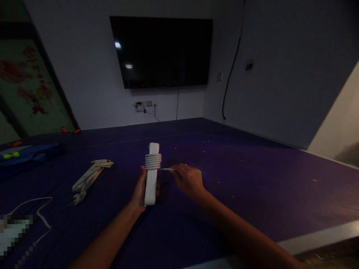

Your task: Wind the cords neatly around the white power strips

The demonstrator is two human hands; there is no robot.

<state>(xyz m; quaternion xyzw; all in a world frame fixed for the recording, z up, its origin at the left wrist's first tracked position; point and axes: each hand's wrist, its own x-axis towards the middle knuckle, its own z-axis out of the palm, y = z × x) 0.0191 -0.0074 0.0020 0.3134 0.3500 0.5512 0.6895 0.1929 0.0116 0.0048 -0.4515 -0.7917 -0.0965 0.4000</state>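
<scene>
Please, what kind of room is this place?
Probably a dim indoor room, perhaps a meeting or recreation room. A large dark screen hangs on the wall above wall sockets, and a broad purple table fills the room.

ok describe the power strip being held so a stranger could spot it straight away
Start at the purple table below the wall TV. Near its middle, the left hand grips a white power strip, its cord coiled around the upper half. Unlike the cream strip lying to its left, it is lifted and held.

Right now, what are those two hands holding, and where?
Left hand grips the white power strip by its lower body; right hand pinches its cord beside the coils.
</scene>
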